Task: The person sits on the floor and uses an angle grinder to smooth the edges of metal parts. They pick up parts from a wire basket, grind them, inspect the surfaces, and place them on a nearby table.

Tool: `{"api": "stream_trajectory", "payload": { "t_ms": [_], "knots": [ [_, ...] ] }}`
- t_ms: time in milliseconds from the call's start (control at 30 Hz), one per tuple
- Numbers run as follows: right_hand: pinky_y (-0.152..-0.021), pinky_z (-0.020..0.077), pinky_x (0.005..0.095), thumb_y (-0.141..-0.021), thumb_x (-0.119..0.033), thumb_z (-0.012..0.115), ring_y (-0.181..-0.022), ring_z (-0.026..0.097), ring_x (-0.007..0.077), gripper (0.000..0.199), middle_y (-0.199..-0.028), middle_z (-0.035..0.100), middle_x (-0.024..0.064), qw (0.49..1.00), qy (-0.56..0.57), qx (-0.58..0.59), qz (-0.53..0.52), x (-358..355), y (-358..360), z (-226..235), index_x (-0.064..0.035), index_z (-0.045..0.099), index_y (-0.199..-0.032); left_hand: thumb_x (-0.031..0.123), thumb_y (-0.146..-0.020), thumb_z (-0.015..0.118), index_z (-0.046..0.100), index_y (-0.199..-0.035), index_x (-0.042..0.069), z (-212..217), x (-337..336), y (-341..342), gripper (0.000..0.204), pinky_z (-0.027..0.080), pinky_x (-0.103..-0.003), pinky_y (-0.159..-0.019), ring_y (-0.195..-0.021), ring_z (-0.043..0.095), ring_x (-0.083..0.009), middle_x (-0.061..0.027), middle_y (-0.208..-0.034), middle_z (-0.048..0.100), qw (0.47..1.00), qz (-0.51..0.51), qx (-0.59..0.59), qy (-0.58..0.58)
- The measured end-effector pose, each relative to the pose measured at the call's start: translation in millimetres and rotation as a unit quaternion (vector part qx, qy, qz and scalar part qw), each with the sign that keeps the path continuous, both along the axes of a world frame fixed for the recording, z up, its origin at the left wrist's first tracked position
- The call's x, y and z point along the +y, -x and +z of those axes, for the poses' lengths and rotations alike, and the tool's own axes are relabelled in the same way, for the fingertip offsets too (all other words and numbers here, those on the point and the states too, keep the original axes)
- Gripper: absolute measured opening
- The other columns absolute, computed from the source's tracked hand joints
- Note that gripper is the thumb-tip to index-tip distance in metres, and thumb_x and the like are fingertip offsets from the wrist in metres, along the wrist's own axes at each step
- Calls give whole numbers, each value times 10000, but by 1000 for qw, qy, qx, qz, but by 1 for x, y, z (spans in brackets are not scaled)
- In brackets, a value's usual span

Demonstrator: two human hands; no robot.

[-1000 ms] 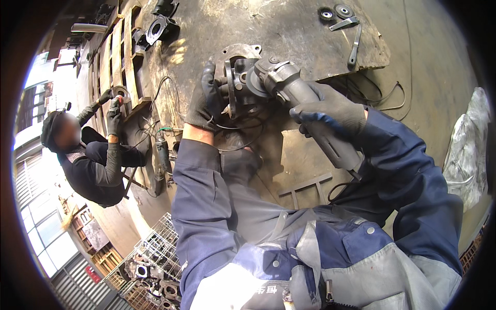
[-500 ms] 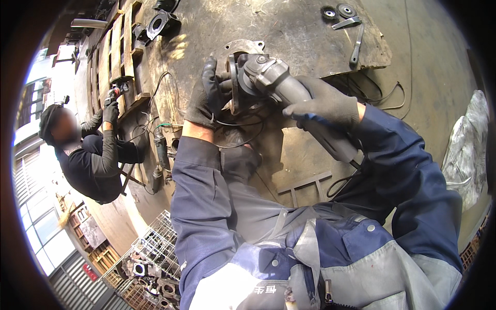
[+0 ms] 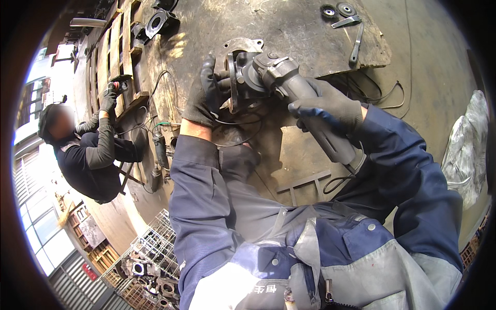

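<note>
My gloved right hand (image 3: 330,106) is wrapped round the body of a dark grey angle grinder (image 3: 281,72). The grinder lies slantwise, its head toward the upper left and its cord end near my right sleeve. Its disc sits beside a flanged metal casting (image 3: 232,88); whether the two touch, I cannot tell. My gloved left hand (image 3: 204,95) grips the casting from the left, with its fingers partly hidden behind the round flange. Another flange of the casting, with bolt holes, shows above the grinder head. The casting stands at the near edge of a worn worktable (image 3: 217,26).
At the table's far right lie two round brush discs (image 3: 346,9) and flat wrenches (image 3: 355,46). Another casting (image 3: 159,23) stands far left. A co-worker (image 3: 85,155) crouches at left with a power tool beside a wooden pallet (image 3: 116,46). A wire basket (image 3: 157,243) of metal parts stands lower left.
The grinder head has shifted slightly right, and more of the casting shows beside its disc. My left hand has barely moved. The co-worker's hands and tool have shifted a little.
</note>
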State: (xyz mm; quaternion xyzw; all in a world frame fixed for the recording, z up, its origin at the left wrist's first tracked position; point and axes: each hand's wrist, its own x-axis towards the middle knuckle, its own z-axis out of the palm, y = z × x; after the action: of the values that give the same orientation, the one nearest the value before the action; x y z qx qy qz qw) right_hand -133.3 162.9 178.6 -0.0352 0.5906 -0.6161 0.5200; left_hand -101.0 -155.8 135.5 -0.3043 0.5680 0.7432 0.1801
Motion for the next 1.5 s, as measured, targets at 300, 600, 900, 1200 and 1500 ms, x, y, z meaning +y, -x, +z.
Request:
{"api": "stream_trajectory", "payload": {
  "t_ms": [300, 600, 900, 1200, 1500],
  "knots": [
    [-777, 593, 330, -852, -281, 859, -895, 691, 160, 675, -1062, 690, 119, 995, -18, 90, 25, 7, -17, -10, 34, 546, -1360, 779, -988, 405, 656, -1255, -94, -4, -6, -1, 946, 576, -359, -867, -876, 725, -257, -176, -1016, 775, 1000, -1, -7, -28],
    [-918, 571, 404, -793, -377, 869, -1036, 714, 294, 843, -1203, 701, 206, 955, -48, 276, 96, -8, -13, -15, 10, 511, -1450, 776, -984, 428, 655, -1245, -85, -7, -9, -2, 927, 576, -362, -873, -884, 727, -261, -178, -1025, 773, 1000, 9, -13, -26],
    [-925, 572, 411, -795, -370, 875, -1037, 722, 300, 824, -1194, 709, 212, 969, -46, 237, 61, 7, -20, -20, -12, 524, -1449, 772, -994, 405, 651, -1249, -91, -7, -8, -1, 934, 577, -350, -841, -879, 729, -260, -182, -1024, 773, 1000, 8, -15, -15],
    [-863, 583, 330, -837, -270, 873, -996, 708, 187, 718, -1141, 701, 141, 979, -31, 192, 66, 8, -15, -14, 34, 543, -1396, 760, -1001, 417, 645, -1291, -89, -10, -12, -5, 925, 574, -376, -890, -936, 734, -264, -188, -1078, 771, 1000, 5, 1, -21],
    [-733, 591, 291, -858, -252, 877, -833, 691, 128, 628, -1012, 679, 73, 991, 24, 86, -103, 29, 15, -3, 4, 574, -1345, 502, -1021, 675, 669, -1342, 19, 3, -1, -16, 580, 557, -327, -871, -959, 701, -137, -59, -1124, 776, 997, -66, 33, 27]
  ]
}}
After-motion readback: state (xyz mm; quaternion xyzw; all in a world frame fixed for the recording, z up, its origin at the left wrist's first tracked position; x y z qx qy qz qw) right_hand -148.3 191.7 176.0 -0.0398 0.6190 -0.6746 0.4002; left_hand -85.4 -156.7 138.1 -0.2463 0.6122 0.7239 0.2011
